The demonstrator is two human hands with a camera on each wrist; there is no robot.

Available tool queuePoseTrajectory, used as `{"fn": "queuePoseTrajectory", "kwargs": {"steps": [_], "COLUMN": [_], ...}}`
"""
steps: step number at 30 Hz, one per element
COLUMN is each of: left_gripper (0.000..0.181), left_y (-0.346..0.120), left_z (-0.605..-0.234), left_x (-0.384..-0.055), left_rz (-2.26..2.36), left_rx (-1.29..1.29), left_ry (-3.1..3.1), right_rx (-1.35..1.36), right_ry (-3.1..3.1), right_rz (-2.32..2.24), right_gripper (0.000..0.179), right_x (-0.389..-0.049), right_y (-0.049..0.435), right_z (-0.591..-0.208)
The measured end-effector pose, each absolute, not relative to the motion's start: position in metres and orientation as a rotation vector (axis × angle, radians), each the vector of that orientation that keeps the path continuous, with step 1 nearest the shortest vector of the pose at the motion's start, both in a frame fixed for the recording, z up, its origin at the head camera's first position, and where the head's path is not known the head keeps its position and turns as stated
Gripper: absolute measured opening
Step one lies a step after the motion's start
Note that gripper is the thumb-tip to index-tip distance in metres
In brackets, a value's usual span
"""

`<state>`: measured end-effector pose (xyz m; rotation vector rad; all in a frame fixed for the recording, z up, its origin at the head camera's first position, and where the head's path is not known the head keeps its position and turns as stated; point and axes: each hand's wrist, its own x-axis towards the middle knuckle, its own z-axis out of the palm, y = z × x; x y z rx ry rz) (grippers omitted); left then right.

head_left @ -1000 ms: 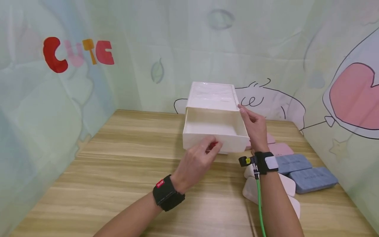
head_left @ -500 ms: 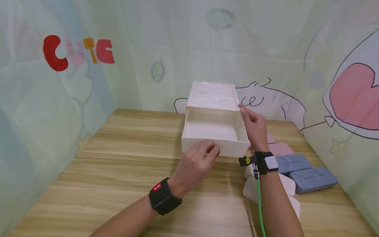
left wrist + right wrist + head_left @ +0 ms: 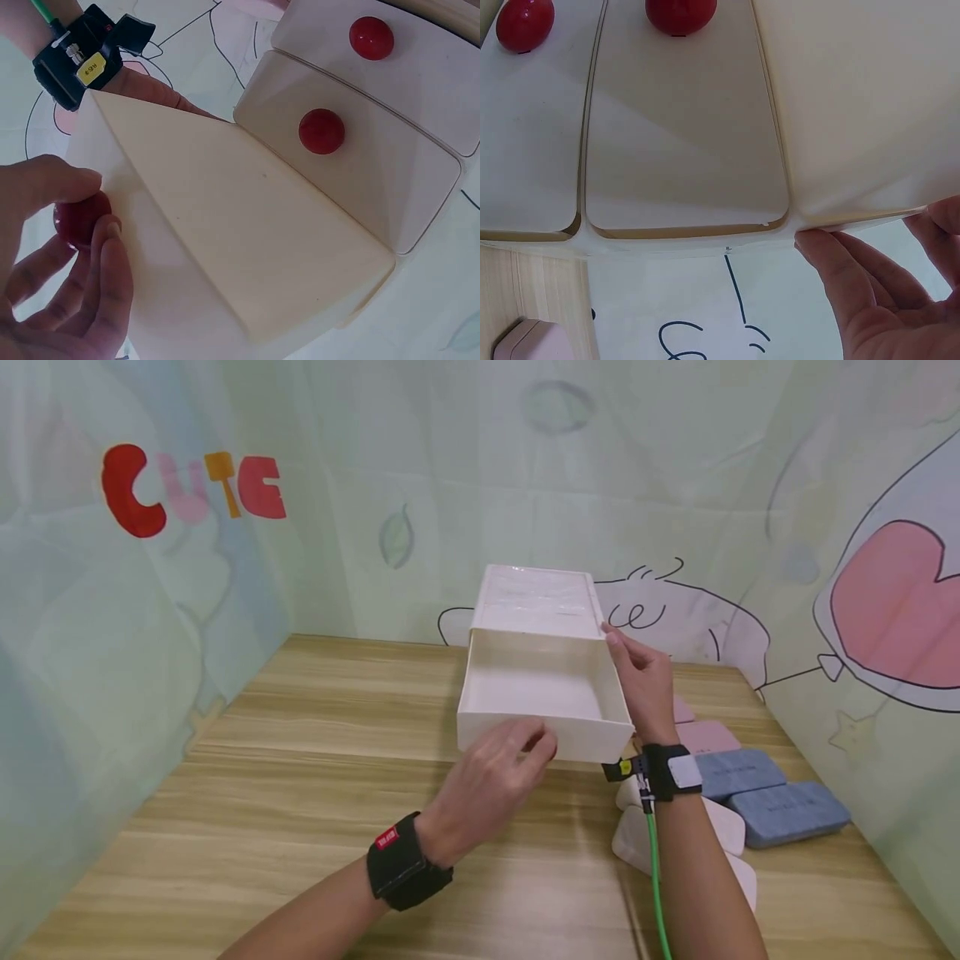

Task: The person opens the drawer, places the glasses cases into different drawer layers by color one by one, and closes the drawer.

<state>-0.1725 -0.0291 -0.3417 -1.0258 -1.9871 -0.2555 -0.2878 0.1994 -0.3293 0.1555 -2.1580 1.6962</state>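
Note:
A small white drawer cabinet (image 3: 536, 602) stands toward the back of the table. Its top drawer (image 3: 536, 689) is pulled out, and its visible inside is bare. My left hand (image 3: 487, 777) pinches the drawer's round red knob (image 3: 81, 217) between thumb and fingers. Below it, in the left wrist view, two closed drawers show, each with a red knob (image 3: 322, 131) of its own. My right hand (image 3: 647, 685) rests its fingertips (image 3: 810, 244) against the cabinet's right side, near the top front corner.
Blue oblong blocks (image 3: 787, 814) lie at the right of the wooden table (image 3: 300, 760), with pink ones (image 3: 712, 737) behind and white ones (image 3: 637, 839) partly under my right forearm. A green cable (image 3: 656, 885) runs along that arm. Printed cloth walls (image 3: 375, 460) enclose the table.
My left hand has drawn the top drawer further out toward me, mostly in the first half second. My right hand has stayed at the cabinet's side.

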Motion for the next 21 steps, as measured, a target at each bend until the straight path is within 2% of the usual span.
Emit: {"fn": "queuePoseTrajectory", "kwargs": {"steps": [21], "left_gripper": [0.019], "left_y": [-0.0299], "left_z": [-0.3404], "left_x": [-0.1685], "left_rz": [-0.287], "left_rx": [-1.020], "left_ry": [-1.998], "right_rx": [0.167], "right_ry": [-2.164], "right_rz": [1.704], "right_gripper": [0.044], "right_x": [-0.2865], "right_y": [0.2001], "right_z": [-0.3301]}}
